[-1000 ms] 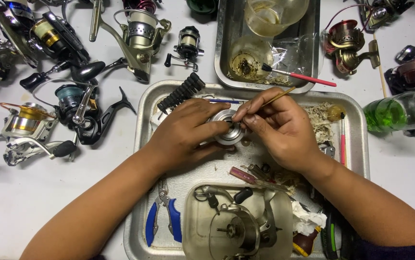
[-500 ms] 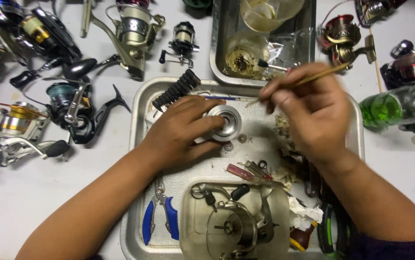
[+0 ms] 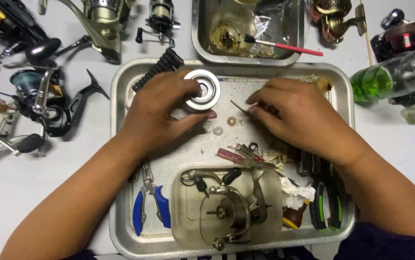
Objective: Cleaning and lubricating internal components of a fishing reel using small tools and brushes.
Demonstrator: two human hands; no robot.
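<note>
Left hand (image 3: 162,113): still gripping the silver spool (image 3: 201,90), fingers clamped round it.
Right hand (image 3: 296,115): having lowered from brushing height, now pinching the thin stick (image 3: 239,106) near the washers (image 3: 231,121) on the tray (image 3: 121,96).

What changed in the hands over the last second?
The right hand came off the spool, swung its thin stick up toward the far tray, then dropped to the tray floor near the washers. The left hand kept holding the spool.

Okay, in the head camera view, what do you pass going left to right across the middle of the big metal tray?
Left hand → silver reel spool → small washers → thin wooden stick → right hand → tray rim → green plastic bottle.
</note>
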